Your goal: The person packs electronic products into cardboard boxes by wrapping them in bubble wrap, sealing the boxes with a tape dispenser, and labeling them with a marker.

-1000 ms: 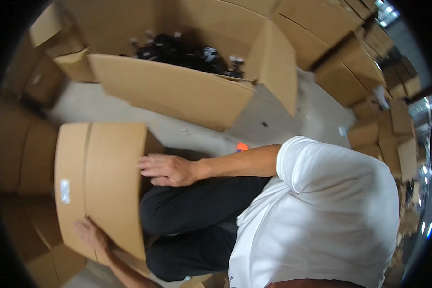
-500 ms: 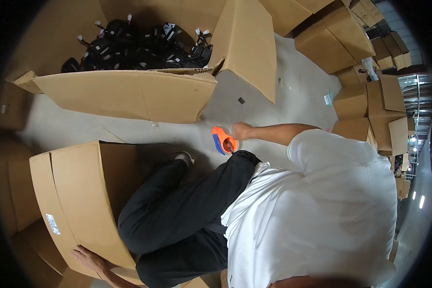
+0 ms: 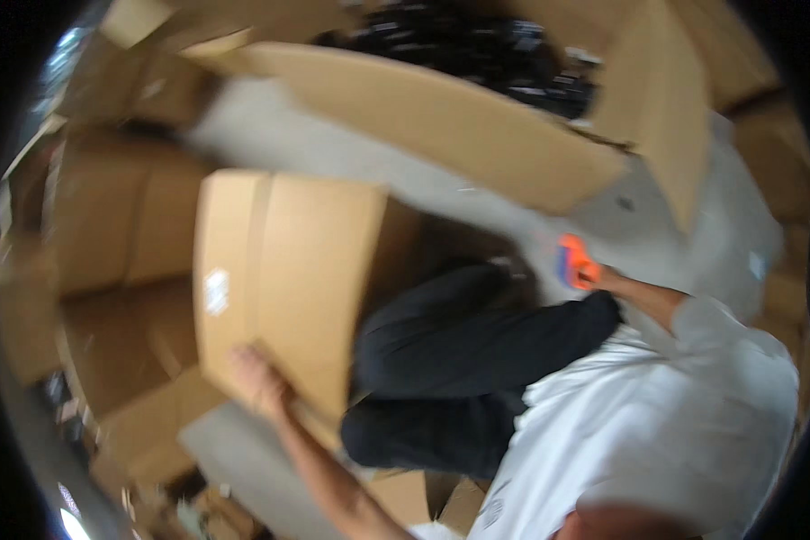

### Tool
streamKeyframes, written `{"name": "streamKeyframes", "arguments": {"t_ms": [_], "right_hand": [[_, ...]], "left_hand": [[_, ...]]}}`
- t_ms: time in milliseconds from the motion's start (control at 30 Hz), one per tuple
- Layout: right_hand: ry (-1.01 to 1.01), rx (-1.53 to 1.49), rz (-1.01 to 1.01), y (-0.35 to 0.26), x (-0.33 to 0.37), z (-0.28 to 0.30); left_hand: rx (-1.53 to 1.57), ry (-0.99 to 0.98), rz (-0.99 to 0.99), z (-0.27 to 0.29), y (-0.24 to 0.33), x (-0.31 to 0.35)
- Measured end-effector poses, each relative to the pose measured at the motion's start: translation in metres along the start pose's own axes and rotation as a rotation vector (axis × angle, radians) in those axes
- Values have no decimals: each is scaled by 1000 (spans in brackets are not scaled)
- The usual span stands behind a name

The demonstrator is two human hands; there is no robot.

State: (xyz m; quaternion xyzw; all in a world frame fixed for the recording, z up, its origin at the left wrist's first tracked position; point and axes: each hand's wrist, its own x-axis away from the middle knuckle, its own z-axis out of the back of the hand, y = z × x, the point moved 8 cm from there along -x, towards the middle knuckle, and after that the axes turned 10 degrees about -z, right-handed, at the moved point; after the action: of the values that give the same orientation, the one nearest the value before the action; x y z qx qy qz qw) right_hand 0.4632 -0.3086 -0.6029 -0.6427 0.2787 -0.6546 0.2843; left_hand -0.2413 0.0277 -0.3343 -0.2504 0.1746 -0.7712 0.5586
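My left hand [image 3: 259,378] lies with its fingers stretched out on a closed brown cardboard box [image 3: 310,261], near its lower edge. A strip of tape runs across the box and a small white label [image 3: 216,291] sits on its side. My right hand [image 3: 608,279] is closed around an orange and blue tape dispenser [image 3: 580,263], low over the grey floor beyond my knee. The picture is smeared by motion, so the fingers on the dispenser's handle are hard to make out. My bent legs in black trousers [image 3: 477,337] press close to the box.
Beyond the box stands a large open carton [image 3: 459,126] holding many black parts [image 3: 459,45], its front flap hanging outward. Stacked cartons [image 3: 126,207] line the left side. More boxes [image 3: 774,153] stand at the right. A small dark piece [image 3: 625,203] lies on the grey floor.
The view has swung left, so everything sits further right in the picture. My left hand still rests on the box, with more forearm showing. The tape dispenser stays with my right hand.
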Motion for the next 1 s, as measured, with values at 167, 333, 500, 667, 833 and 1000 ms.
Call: {"name": "streamKeyframes", "arguments": {"t_ms": [167,333,500,667,833,1000], "right_hand": [[79,900,-170,-120,25,-2],[248,336,678,-417,75,-150],[-291,398,814,-537,36,-377],[-333,838,1042,-535,11,-547],[-299,667,1183,-520,28,-573],[-382,703,1182,-519,18,-577]], "left_hand": [[651,281,485,61,-18,19],[855,437,442,80,-21,14],[1778,824,498,60,-32,32],[2004,918,549,54,-36,33],[2123,962,549,54,-39,46],[2182,1043,517,49,-46,48]]}}
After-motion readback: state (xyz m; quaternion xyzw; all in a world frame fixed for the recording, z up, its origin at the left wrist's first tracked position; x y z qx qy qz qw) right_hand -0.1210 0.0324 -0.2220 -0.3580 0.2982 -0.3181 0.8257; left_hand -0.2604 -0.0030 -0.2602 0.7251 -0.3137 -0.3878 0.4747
